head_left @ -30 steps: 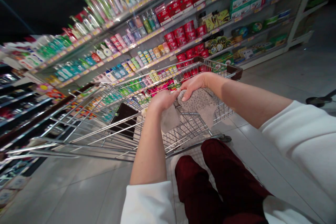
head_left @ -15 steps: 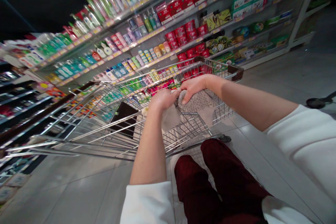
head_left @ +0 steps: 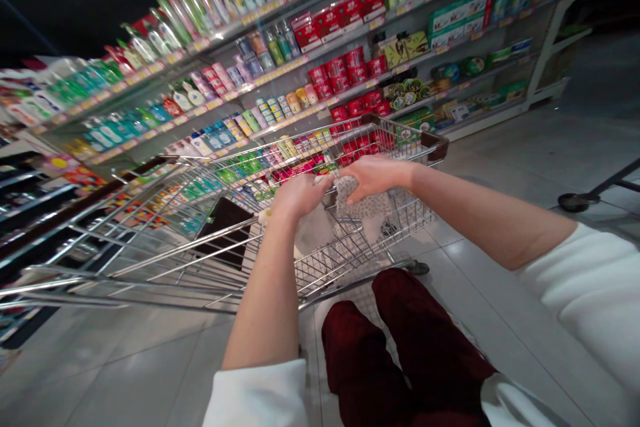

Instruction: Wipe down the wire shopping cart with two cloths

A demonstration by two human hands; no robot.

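A metal wire shopping cart [head_left: 320,273] stands in front of my legs, and both of my hands meet over its near rim. My right hand [head_left: 377,177] is closed on a grey speckled cloth [head_left: 365,205], its thumb lying on top and the fabric hanging against the wire. My left hand [head_left: 300,195] is closed just beside it, fingertips close to the right hand. Below the left hand hangs a pale whitish cloth [head_left: 315,232], which it appears to grip. The left fingers are partly hidden behind the hand.
Shelves of bottles, red tubs [head_left: 340,73] and boxes run behind the cart. A dark panel [head_left: 225,230] is fixed on the cart's wire side. To the right is a wheel [head_left: 579,202] of another wheeled frame. Grey tiles [head_left: 150,360] cover the floor.
The view has shifted, so shelves, cart and hands sit a little farther left. The grey cloth looks more bunched under my right hand and hangs less wide. Both hands keep their grip.
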